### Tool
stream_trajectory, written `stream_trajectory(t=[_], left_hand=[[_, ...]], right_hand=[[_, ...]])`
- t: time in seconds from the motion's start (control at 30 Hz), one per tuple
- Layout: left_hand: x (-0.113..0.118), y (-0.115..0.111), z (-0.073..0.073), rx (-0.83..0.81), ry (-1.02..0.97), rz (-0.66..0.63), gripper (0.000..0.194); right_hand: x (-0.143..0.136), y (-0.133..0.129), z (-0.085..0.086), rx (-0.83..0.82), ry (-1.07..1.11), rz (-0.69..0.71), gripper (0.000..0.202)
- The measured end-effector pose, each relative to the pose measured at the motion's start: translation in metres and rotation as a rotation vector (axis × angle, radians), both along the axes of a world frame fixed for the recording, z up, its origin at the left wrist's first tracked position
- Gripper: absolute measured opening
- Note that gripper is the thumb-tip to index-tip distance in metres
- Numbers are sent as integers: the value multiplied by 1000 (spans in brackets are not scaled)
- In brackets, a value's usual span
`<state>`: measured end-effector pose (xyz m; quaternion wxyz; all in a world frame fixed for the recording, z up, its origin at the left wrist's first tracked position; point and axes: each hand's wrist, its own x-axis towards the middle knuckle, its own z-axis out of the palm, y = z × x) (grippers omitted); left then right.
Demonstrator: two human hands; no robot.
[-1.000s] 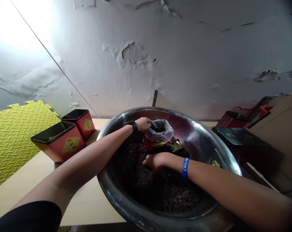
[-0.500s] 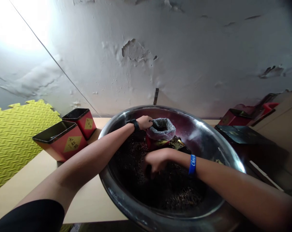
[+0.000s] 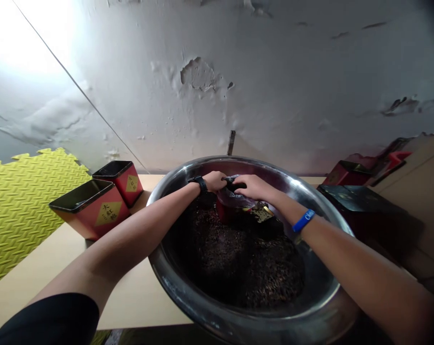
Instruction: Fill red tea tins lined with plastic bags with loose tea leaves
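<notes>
A red tin [image 3: 224, 213] lined with a clear plastic bag [image 3: 234, 200] stands inside a wide steel basin [image 3: 188, 299]. Dark loose tea leaves [image 3: 245, 258] cover the basin's bottom around it. My left hand [image 3: 215, 181], a black band at its wrist, is closed on the bag's left edge. Over the bag's mouth, my right hand [image 3: 252, 187] is curled palm-down, and dark tea leaves show by its fingertips. Both hands partly hide the opening. Beside the tin lies a small gold-patterned piece [image 3: 263, 213] that I cannot make out.
Two red tins with yellow diamond labels, one nearer [image 3: 105, 211] and one behind [image 3: 128, 184], stand on the table [image 3: 137, 297] left of the basin. A dark box [image 3: 360, 206] and another red tin [image 3: 348, 173] are at the right. A peeling wall [image 3: 274, 96] rises behind.
My right hand has risen from the tea leaves in the basin to the mouth of the plastic bag. My left hand stays at the bag's edge.
</notes>
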<state>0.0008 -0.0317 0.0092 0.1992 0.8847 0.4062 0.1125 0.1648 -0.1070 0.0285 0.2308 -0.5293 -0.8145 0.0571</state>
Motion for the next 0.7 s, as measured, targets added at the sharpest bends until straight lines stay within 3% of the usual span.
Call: stream_trajectory(t=[0.13,0.2,0.3,0.37,0.47,0.57,0.6,0.7], left_hand=[[0,0,2,90,5,-53,24],[-1,0,3,144,2,-53,22],[0,-3,3,78,-4,29,24],[0,-5,3,7,-9,48,25],[0,-7,4,-6,-18,31,25],[0,-6,4,6,-11,23,24],[0,-5,4,10,-7,25,24],[0,-4,4,14,5,21,25]], right_hand=[[-29,-23,-1,127,-16,28,25],[-54,-43,-5,84,0,200,27],[-87,-71,-26,-274,-176,723,27],[-100,-81,-44,-547,-293,900,26],[-102,-83,-63,-1041,-319,839,15],[-91,-76,-67,-1680,-402,766,16],[-87,-74,-67,-1811,-465,751,16],[-84,-70,-68,-1834,-666,651,16]])
